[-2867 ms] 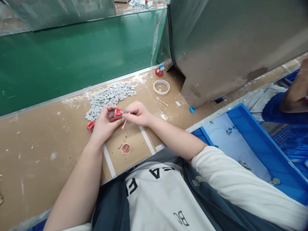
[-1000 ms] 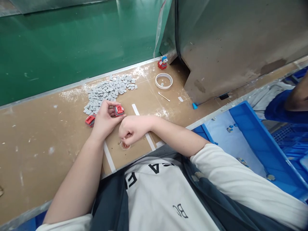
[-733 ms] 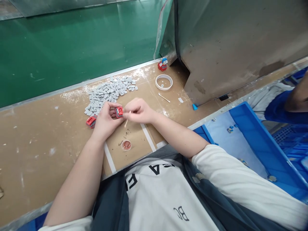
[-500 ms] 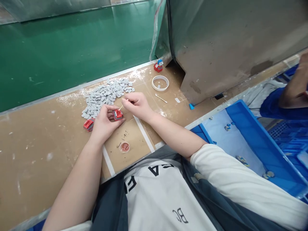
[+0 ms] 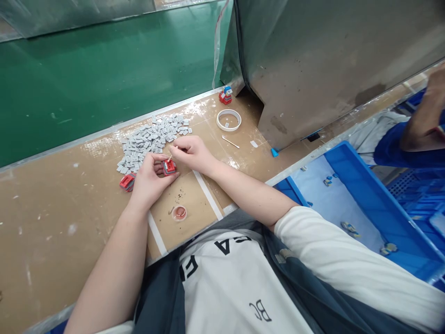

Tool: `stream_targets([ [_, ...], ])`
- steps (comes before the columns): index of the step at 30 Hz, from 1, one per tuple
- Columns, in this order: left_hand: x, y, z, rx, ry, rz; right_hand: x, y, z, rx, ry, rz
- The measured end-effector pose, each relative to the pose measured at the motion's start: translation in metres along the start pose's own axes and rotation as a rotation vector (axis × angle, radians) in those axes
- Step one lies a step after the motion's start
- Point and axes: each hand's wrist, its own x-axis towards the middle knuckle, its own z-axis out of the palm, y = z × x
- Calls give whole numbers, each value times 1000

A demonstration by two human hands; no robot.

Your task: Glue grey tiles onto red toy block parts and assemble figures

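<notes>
My left hand (image 5: 149, 178) is closed around a small red and grey toy part (image 5: 169, 167), its hollow side facing up. Between the fingertips of my right hand (image 5: 192, 152) is a cotton swab (image 5: 170, 158), whose tip reaches down to the part's upper edge. A second red and grey part (image 5: 127, 182) lies on the table just left of my left hand. Behind both hands spreads a heap of small grey tiles (image 5: 146, 141). Nearer to me stands a small clear cup (image 5: 180, 213) with reddish liquid.
Toward the back right are a red and blue toy (image 5: 225, 95), a white tape ring (image 5: 228, 120), another swab (image 5: 230, 141) and a blue scrap (image 5: 274, 152). A blue bin (image 5: 378, 199) with several small pieces stands at right, near another person's arm (image 5: 422, 116).
My right hand has shifted slightly left, bringing the swab across the red part. My left hand holds the part as before. The whole view has moved a little.
</notes>
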Motion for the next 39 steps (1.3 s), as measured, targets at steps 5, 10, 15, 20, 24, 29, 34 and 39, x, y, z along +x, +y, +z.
stream_targets([
  [5, 0, 2, 0, 0, -5, 12, 0, -4, -2, -23, -4, 25],
  [10, -1, 4, 1, -21, -3, 15, -2, -8, -2, -9, -35, 59],
  [15, -1, 3, 1, -34, -11, 5, -3, -9, -2, 38, -46, 56],
  [20, -1, 1, 0, -7, -6, 7, -1, -6, -1, 47, 18, -2],
  [24, -1, 1, 1, -3, -8, 9, 0, -3, 0, 30, -8, 1],
  [29, -1, 1, 0, 2, -13, 11, -2, -3, 1, 53, -43, -3],
  [34, -1, 1, 0, -9, -12, 9, -3, -5, 1, 69, -140, 39],
  [39, -1, 2, 1, -6, -4, 19, -1, -7, -3, 75, -173, 82],
])
